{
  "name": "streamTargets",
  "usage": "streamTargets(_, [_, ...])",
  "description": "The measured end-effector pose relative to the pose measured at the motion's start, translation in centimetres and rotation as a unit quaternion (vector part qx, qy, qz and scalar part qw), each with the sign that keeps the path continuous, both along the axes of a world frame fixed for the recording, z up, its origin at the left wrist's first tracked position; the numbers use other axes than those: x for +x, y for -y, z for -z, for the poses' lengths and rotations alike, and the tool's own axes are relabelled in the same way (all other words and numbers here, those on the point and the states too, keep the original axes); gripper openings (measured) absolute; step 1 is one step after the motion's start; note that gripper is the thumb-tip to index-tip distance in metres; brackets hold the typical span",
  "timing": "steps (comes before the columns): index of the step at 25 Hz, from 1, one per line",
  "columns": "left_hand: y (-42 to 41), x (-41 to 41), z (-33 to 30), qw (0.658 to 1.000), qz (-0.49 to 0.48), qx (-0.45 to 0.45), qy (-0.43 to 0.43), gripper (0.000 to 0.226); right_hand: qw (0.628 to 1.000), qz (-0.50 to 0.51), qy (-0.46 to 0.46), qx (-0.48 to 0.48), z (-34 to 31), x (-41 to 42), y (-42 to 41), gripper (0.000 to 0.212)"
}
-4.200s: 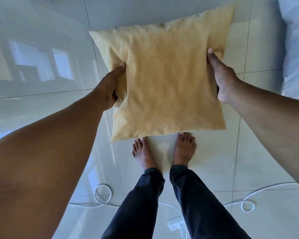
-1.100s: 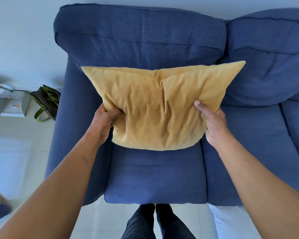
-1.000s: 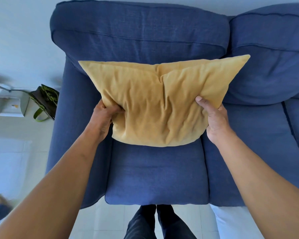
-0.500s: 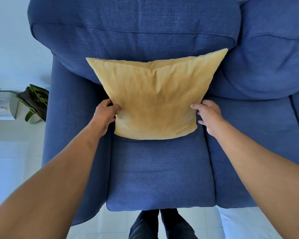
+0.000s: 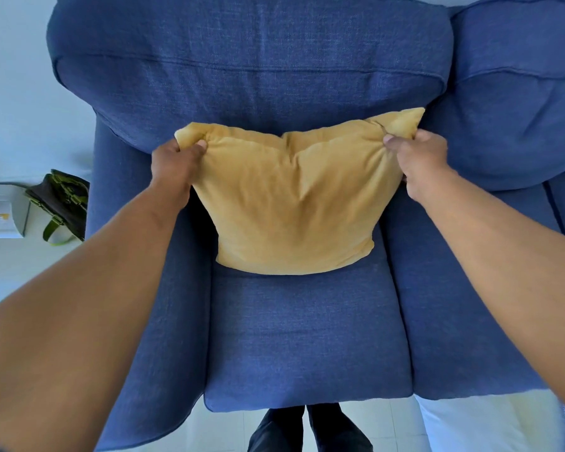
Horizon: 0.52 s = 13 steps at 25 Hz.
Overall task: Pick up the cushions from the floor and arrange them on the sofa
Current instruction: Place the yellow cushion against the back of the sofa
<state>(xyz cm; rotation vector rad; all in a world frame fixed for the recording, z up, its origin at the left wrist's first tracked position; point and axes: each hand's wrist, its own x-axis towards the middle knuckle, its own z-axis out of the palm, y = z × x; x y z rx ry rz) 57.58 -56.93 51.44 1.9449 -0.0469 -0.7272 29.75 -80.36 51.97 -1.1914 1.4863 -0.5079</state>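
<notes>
A yellow cushion [image 5: 294, 203] stands on the left seat of the blue sofa [image 5: 300, 340], leaning against the backrest. My left hand [image 5: 177, 164] pinches its upper left corner. My right hand [image 5: 418, 161] grips its upper right corner. The top edge sags and creases between my two hands. Its bottom edge rests on the seat cushion.
A white cushion [image 5: 490, 422] lies on the floor at the sofa's front right. A dark bag with green straps [image 5: 61, 203] and a white box [image 5: 0, 216] sit on the floor left of the armrest. My legs [image 5: 307, 429] stand at the seat's front edge.
I carried the cushion from the floor to the sofa and set it against the backrest. My hands slid from its lower sides up to its top corners.
</notes>
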Motion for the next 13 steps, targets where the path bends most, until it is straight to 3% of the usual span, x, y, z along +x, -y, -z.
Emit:
streamTargets(4, [-2.4,0.1,-0.3,0.993,-0.051,-0.078,0.076,0.003,0.996,0.044,0.034,-0.074,0.0,-2.1,0.3,0.015])
streamTargets(8, [-3.1,0.1,0.3,0.998,-0.043,-0.03,0.041,0.006,1.0,0.012,-0.008,-0.018,0.8,-2.4,-0.3,0.013])
streamTargets(13, [-2.4,0.4,-0.4,0.997,-0.066,-0.003,0.039,0.007,0.999,0.015,-0.038,-0.024,0.2,-1.8,-0.1,0.017])
